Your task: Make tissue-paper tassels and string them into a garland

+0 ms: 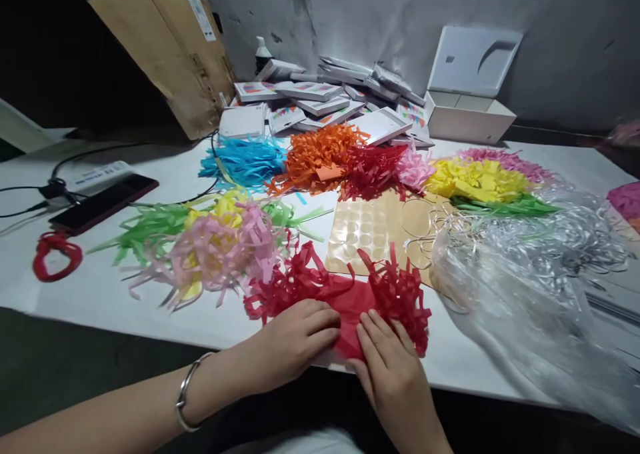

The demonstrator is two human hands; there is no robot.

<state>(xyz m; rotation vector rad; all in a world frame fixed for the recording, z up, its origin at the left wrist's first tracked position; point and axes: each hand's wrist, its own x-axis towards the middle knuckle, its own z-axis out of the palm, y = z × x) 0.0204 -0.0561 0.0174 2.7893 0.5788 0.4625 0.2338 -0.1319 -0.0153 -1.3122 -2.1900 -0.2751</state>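
Observation:
A red fringed tissue paper tassel (350,301) lies spread at the table's near edge, its cut strips fanned out to left and right of a plain middle. My left hand (300,334) has curled fingers over the left part of that middle, its thumb hidden. My right hand (387,357) grips the near edge on the right, fingers laid over the paper and thumb low at the edge. Just beyond are a pink tassel heap (220,251) with yellow and green strips, and a sheet of clear round stickers (357,231) on tan backing.
Blue (245,163), orange (323,154) and yellow fringe bundles (477,179) line the back. Behind them are piled flat white boxes (320,94) and an open white box (470,114). Crumpled clear plastic (520,307) covers the right; a phone (105,203) and large carton (165,54) stand left.

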